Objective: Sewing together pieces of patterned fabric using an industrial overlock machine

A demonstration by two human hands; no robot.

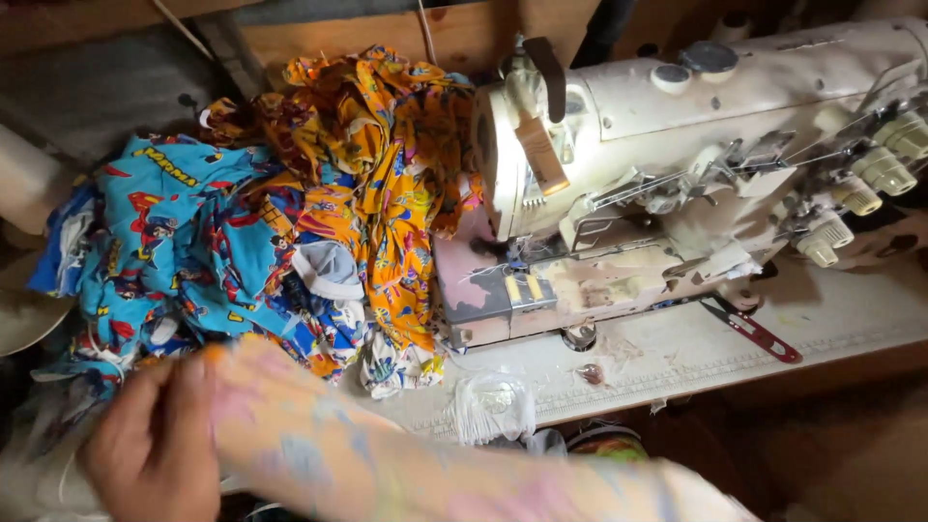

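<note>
My right hand (pixel 150 447) is at the lower left, blurred by motion. Its forearm, in a pale patterned sleeve, crosses the bottom of the view from the right. The hand is at the near edge of a heap of blue printed cloth (pixel 184 232), by some whitish fabric. Whether its fingers hold any cloth is unclear. A heap of orange printed cloth (pixel 387 164) lies behind and to the right of the blue one, against the cream sewing machine (pixel 677 145). My left hand is out of view.
The sewing machine stands on a worn pale table (pixel 696 362). Red-handled thread snips (pixel 754 333) lie in front of it, and a small white thread bundle (pixel 493 406) sits near the table's front edge. Wooden boards run along the back.
</note>
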